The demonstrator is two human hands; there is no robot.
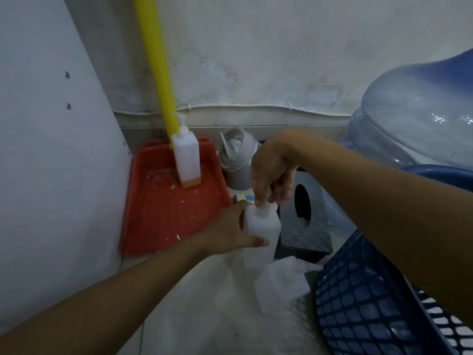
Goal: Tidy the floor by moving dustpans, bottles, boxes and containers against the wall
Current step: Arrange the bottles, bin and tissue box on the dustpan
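A white plastic bottle (262, 228) stands upright on the floor in the middle of the view. My left hand (230, 228) grips its body from the left, thumb across the front. My right hand (271, 172) comes down from above and pinches the bottle's top. A red dustpan (163, 213) with a yellow handle (156, 62) leans in the corner against the wall. On the dustpan stands a white pump bottle (186, 160) with a little orange liquid at its bottom. Another translucent white container (281, 283) lies on the floor just in front of the held bottle.
A grey box (304, 221) with a round hole stands right of the held bottle. Behind it sits a grey pipe fitting (236, 156) near the wall. A large blue water jug (414, 119) fills the right side. At the lower right is a blue lattice basket (358, 303). A white panel (51, 149) bounds the left.
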